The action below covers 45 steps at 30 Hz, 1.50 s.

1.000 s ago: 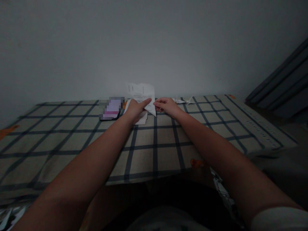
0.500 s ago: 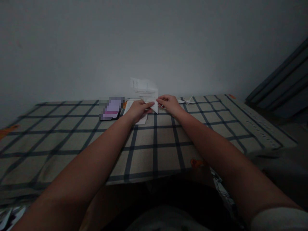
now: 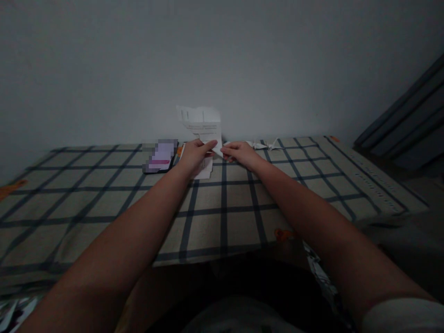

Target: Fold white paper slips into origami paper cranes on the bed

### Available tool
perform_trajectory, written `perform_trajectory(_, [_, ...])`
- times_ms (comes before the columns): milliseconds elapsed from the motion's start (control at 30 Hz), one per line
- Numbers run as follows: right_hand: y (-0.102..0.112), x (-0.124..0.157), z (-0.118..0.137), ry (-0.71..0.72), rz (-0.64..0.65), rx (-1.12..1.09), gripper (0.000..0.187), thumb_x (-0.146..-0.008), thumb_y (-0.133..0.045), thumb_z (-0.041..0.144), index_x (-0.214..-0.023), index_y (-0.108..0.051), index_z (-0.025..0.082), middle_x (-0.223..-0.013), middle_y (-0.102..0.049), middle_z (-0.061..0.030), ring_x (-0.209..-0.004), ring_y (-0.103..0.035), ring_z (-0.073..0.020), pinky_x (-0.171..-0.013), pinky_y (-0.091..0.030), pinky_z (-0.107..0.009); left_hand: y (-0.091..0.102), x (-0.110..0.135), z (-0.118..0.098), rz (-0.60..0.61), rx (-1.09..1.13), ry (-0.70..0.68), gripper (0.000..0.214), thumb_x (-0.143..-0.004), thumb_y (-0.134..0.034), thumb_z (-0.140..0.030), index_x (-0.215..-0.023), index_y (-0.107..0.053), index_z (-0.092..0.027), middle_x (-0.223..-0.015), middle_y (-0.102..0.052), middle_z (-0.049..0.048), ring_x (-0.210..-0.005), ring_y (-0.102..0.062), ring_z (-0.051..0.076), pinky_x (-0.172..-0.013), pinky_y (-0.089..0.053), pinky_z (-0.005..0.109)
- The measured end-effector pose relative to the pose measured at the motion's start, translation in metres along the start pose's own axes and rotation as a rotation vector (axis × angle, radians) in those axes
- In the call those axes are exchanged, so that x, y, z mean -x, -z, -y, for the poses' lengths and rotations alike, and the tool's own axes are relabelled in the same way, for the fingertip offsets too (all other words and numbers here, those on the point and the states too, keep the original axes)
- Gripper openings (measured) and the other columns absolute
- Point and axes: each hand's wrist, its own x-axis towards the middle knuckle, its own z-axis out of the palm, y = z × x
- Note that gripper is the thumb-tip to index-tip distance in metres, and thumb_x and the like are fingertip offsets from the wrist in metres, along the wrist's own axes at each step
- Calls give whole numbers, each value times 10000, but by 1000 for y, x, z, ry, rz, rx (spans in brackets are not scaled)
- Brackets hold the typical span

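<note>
Over checked cloth (image 3: 208, 226), left hand (image 3: 194, 154) and right hand (image 3: 242, 154) hold paper (image 3: 204, 127) — creased, printed.

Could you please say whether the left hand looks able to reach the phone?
Probably yes: nothing visible blocks the phone, left of the left hand, though that hand holds the printed paper.

- Your paper sheet (image 3: 208, 127) is white with grey print.
- Your tablecloth (image 3: 208, 226) is beige with a dark blue grid.
- Your phone (image 3: 163, 152) glows lilac and magenta.
</note>
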Motion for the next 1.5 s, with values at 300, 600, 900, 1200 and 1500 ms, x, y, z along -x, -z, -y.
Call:
perform_trajectory(300, [4, -3, -6, 111, -32, 132, 226, -830, -643, 372, -797, -698, 155, -688, -655, -17, -608, -552, -103, -585, -411, -236, -4, 4, -3, 50, 84, 95, 295, -645, -837, -326, -741, -650, -120, -755, -688, 47, -637, -630, 107, -622, -528, 232])
perform_trajectory(600, [5, -3, 0, 140, -107, 164, 227, -826, -626, 351, -764, -693, 143, -675, -644, -14, -597, -525, -100, -573, -387, -234, 0, 7, 0, 169, -23, 135, 234, -669, -826, -311, -681, -673, -134, -690, -667, 48, -592, -591, 94, -546, -458, 197])
perform_trajectory(900, [2, -2, 0, 131, -73, 54, 214, -815, -648, 351, -774, -692, 146, -711, -654, -9, -601, -533, -90, -589, -418, -225, -4, 10, -4, 152, -58, 119, 182, -693, -786, -287, -700, -670, -147, -706, -666, 32, -622, -595, 98, -578, -474, 206])
perform_trajectory(1200, [1, -1, 2, 83, -86, 56, 193, -837, -649, 339, -813, -707, 156, -705, -644, -9, -586, -508, -84, -585, -424, -220, -4, 10, -2, 160, -95, 137, 209, -656, -799, -291, -665, -650, -145, -670, -657, 45, -579, -585, 104, -551, -451, 219])
perform_trajectory(1500, [1, 0, 1, -9, -43, -2, 184, -829, -660, 330, -809, -708, 154, -785, -688, -30, -600, -548, -76, -576, -450, -206, -5, 13, -8, 78, -179, 63, 199, -674, -759, -261, -596, -605, -161, -599, -613, 21, -538, -550, 112, -538, -439, 234])
